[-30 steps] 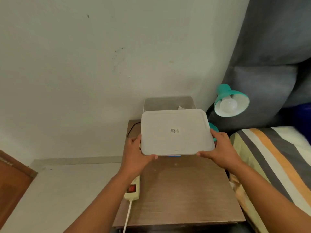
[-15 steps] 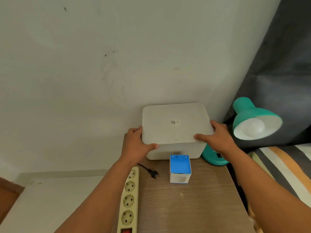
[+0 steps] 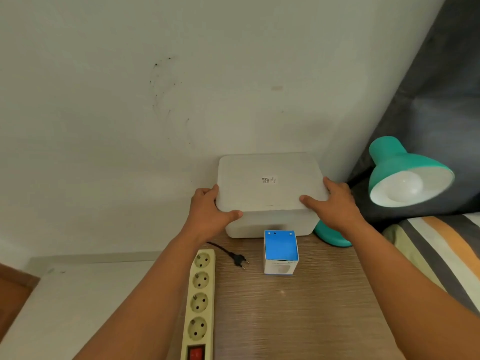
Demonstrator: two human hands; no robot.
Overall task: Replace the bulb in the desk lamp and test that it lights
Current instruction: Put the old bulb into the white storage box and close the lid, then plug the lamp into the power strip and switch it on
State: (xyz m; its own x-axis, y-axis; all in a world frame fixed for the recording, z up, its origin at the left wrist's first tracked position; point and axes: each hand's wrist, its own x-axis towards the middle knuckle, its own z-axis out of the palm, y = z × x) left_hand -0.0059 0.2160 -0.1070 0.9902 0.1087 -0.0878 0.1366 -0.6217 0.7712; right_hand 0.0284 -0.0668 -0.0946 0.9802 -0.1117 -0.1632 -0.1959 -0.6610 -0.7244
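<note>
Far desk edge: both hands, left (image 3: 207,214) and right (image 3: 335,203), clamp storage box lid (image 3: 267,183) | boxed bulb (image 3: 280,252) likely light, fragile; grip carton sides

Two bare forearms enter from 6 o'clock, one from lower left, one from lower right. No sleeves visible on either arm up to frame edge. Left hand (image 3: 207,214): bare, no ring, watch or glove seen. Right hand (image 3: 335,206): bare too, no jewellery seen. Short nails, as far as visible. Wrists unadorned.
</note>
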